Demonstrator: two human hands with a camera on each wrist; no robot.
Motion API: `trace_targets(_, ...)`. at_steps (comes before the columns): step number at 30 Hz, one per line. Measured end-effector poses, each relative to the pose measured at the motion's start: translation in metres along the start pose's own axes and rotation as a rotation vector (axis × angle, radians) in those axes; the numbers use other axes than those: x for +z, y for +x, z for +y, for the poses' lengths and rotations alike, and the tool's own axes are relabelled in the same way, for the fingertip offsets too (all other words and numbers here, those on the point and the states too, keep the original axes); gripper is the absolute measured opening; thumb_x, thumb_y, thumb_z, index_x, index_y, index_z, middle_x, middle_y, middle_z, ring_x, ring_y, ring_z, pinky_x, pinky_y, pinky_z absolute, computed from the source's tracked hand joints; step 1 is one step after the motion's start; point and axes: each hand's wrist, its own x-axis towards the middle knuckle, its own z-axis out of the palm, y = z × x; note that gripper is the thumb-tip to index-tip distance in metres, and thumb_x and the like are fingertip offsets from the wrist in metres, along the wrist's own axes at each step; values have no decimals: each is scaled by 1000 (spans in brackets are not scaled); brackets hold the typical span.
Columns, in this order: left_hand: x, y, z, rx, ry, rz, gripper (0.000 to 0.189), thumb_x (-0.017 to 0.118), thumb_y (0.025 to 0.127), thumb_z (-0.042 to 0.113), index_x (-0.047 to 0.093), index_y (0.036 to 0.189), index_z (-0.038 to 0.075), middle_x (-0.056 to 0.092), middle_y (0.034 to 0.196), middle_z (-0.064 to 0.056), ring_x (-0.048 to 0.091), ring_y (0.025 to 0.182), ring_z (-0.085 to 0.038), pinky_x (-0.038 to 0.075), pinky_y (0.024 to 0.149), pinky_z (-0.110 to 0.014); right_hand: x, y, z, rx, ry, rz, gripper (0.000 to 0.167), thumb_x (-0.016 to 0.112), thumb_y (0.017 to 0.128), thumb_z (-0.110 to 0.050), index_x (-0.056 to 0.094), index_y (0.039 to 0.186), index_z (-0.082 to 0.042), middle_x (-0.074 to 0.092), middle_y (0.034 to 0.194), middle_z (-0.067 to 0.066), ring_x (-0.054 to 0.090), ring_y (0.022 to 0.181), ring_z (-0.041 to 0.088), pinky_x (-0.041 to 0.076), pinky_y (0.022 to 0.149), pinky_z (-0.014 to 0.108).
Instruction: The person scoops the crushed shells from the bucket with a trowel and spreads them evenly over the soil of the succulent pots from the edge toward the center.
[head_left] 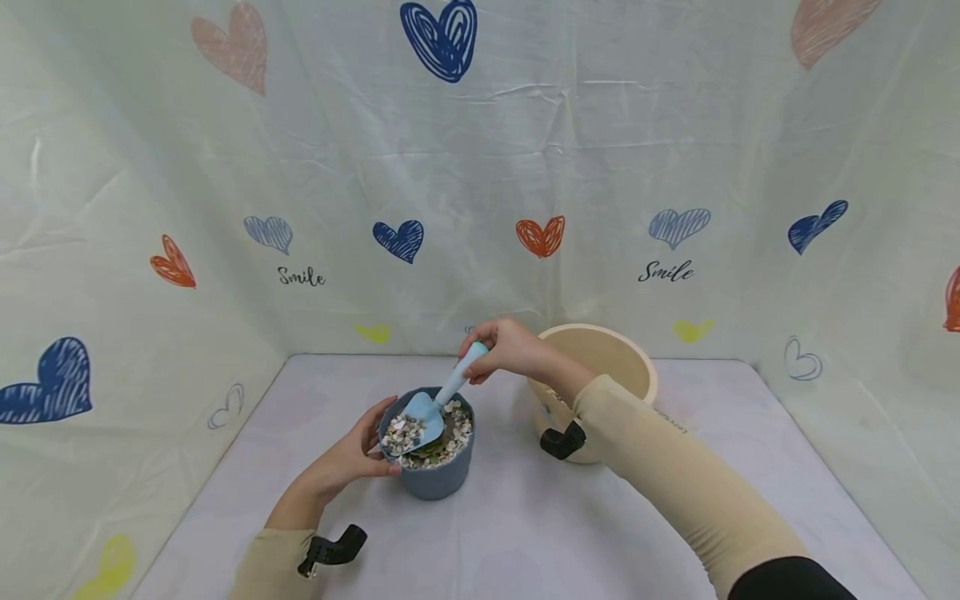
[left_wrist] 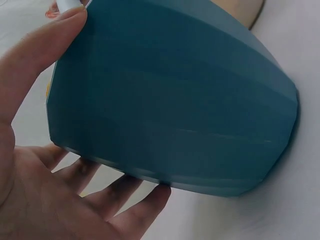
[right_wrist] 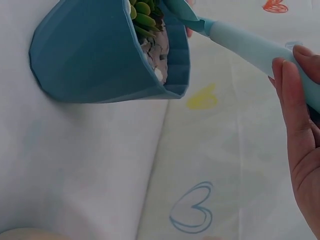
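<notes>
A blue-grey faceted flower pot [head_left: 438, 483] stands on the table, holding a green succulent [right_wrist: 145, 16] and small pale pebbles [head_left: 455, 433]. My left hand [head_left: 348, 458] holds the pot's left side, thumb near the rim and fingers around the wall, as the left wrist view shows. From the upper right, my right hand [head_left: 512, 348] grips the handle of a light blue trowel [head_left: 454, 385]. Its blade slants down over the pot's opening, with pebbles heaped at its left edge. Part of the succulent is hidden under the blade in the head view.
A large cream bucket [head_left: 600, 337] stands to the right of the pot, partly behind my right forearm. Pale cloth covers the table [head_left: 495, 542]. A white curtain [head_left: 480, 167] printed with hearts hangs behind and along the sides. Each wrist carries a black camera mount [head_left: 336, 547].
</notes>
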Motion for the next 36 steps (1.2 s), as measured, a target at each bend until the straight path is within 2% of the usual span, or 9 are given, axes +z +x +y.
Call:
trace_targets(7,3,0,0,-22,-9,36,110,82,73,1,10,156,11,11,157,-25,9,142,-50,23,109,-61,1,1,-2,3,-15,2,18,75,82,3,70,99,1,71,81,17,71,73,26,58,71,39)
trace_targets(15,10,-2,0,-32,-26,82,111,83,72,-1,12,156,12,5,159,-24,9,143,-48,24,110,-59,2,2,-6,-12,-28,-5,19,75,82,4,70,100,2,71,80,16,71,72,25,58,70,38)
trace_targets(23,22,-6,6,-58,-29,148,112,84,72,1,10,155,10,4,159,-23,13,142,-47,26,109,-58,2,1,-11,-12,-75,-16,21,76,81,3,70,101,4,71,80,15,71,73,25,59,69,38)
trace_targets(30,34,-9,9,-75,-35,216,111,83,71,-2,10,154,8,8,158,-23,8,141,-51,26,109,-60,2,2,-11,-6,-79,-17,21,75,82,3,69,102,4,71,80,15,71,72,25,59,69,38)
trace_targets(36,44,-12,11,-88,-17,276,111,84,71,0,11,154,9,10,157,-24,17,139,-50,31,106,-61,2,1,-10,-8,-86,-14,25,75,82,3,68,106,7,71,80,15,71,72,25,59,69,38)
